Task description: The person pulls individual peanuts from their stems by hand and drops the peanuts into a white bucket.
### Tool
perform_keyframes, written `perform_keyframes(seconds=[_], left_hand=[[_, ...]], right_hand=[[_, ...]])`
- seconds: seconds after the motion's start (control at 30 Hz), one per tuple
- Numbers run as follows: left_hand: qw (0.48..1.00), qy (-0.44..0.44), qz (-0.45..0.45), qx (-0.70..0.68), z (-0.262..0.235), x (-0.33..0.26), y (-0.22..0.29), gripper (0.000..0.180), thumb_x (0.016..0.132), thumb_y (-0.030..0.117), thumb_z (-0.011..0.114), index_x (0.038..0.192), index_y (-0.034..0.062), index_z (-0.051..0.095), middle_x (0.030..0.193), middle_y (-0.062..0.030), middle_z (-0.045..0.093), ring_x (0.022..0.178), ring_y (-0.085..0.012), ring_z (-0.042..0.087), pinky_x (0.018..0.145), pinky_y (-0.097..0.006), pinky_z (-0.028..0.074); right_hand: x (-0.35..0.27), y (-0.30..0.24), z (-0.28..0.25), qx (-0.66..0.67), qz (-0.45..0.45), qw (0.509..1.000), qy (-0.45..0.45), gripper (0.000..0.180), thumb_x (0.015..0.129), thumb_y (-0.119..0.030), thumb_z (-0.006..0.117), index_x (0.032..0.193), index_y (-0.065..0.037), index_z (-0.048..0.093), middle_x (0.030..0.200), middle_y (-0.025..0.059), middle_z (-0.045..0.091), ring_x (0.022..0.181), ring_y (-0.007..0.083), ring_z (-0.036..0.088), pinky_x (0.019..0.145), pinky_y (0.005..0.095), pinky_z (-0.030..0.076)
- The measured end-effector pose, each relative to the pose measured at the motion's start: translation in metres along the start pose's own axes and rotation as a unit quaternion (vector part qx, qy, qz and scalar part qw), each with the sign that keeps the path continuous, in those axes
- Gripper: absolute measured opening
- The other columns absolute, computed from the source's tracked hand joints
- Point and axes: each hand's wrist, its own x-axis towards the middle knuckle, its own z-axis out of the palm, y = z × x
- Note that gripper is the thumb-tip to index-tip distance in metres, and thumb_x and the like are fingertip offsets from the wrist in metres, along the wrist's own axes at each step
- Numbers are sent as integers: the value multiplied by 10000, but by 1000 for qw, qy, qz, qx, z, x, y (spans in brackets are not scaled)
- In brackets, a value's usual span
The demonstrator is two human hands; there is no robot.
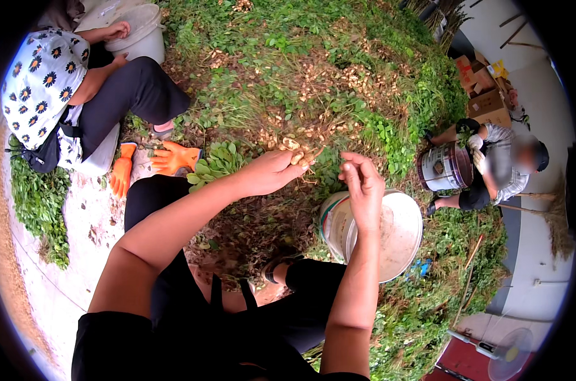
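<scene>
My left hand (270, 173) is closed round a peanut plant, gripping it near the root end. Its leafy stems (219, 164) stick out to the left of my hand. A cluster of pale peanuts (295, 152) with thin roots hangs out past my fingertips on the right. Just right of the cluster, apart from it, my right hand (366, 190) is raised with fingers curled and thumb drawn in. Whether something small sits in that pinch I cannot make out. Below my right hand a white bucket (338, 222) stands tilted beside my knee, partly hidden by my wrist.
Loose peanuts (357, 79) and green peanut plants (250, 82) cover the ground ahead. Orange gloves (173, 157) lie at left. One person (46, 82) sits far left by a white bucket (139, 38); another (507, 152) sits right behind a dark-rimmed bucket (441, 168). A fan (511, 352) stands lower right.
</scene>
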Motion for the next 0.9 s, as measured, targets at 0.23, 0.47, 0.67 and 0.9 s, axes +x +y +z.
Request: perform_keyframes(seconds=[0.23, 0.47, 0.67, 0.9], left_hand=[[996, 60, 55, -35, 11, 7, 0, 259, 1009, 226, 443, 1114, -4, 500, 907, -100, 601, 850, -213, 578, 786, -354, 463], [991, 36, 50, -117, 7, 8, -2, 275, 1014, 254, 441, 1072, -2, 527, 852, -56, 582, 791, -152, 552, 746, -322, 467], [980, 85, 57, -171, 0, 6, 5, 279, 1014, 256, 452, 1083, 3, 547, 853, -30, 590, 797, -131, 562, 752, -301, 466], [951, 88, 56, -291, 1, 10, -4, 253, 1028, 205, 427, 1125, 4, 547, 885, -11, 567, 811, -104, 537, 773, -280, 455]], right_hand=[[10, -14, 35, -95, -156, 982, -46, 257, 868, -12, 655, 1124, -30, 641, 943, 74, 659, 789, 131, 633, 697, 260, 518], [8, -11, 45, -52, -103, 993, -10, 152, 872, -28, 663, 1013, -4, 610, 944, 79, 663, 788, 143, 643, 720, 267, 528], [6, -7, 62, 254, 7, 967, 24, 111, 942, -97, 597, 1010, -27, 546, 911, 72, 642, 767, 137, 612, 735, 274, 518], [22, -26, 53, 604, 82, 793, -8, 185, 1002, -238, 498, 1040, -60, 533, 1001, 41, 594, 845, 126, 572, 763, 287, 510]])
